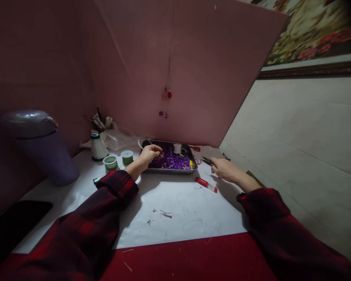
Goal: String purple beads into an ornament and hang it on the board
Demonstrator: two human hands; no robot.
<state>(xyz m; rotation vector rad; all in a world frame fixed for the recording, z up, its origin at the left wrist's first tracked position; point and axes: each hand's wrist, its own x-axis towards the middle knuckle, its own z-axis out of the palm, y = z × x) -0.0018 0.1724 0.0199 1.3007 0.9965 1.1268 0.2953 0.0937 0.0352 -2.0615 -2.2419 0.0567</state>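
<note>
My left hand (148, 154) is over the left part of a dark metal tray (172, 171) with a mass of purple beads (172, 160) in it. Its thumb and fingertips are pinched together; whatever they hold is too small to make out. To the right of the tray, my right hand (224, 170) grips a dark two-jawed hand tool (206, 160), its tips pointing left and slightly apart. Whether it is pliers or snips I cannot tell. A small white cup (177, 148) and a yellow piece (191, 164) are in the tray.
A red-and-clear tube-like item (206, 184) lies below my right hand. Spools of green cord (110, 162), a white thread cone (98, 147) and a purple tumbler (48, 152) stand left. Red-handled scissors (196, 148) lie behind the tray. Pendants (167, 94) hang on the pink panel.
</note>
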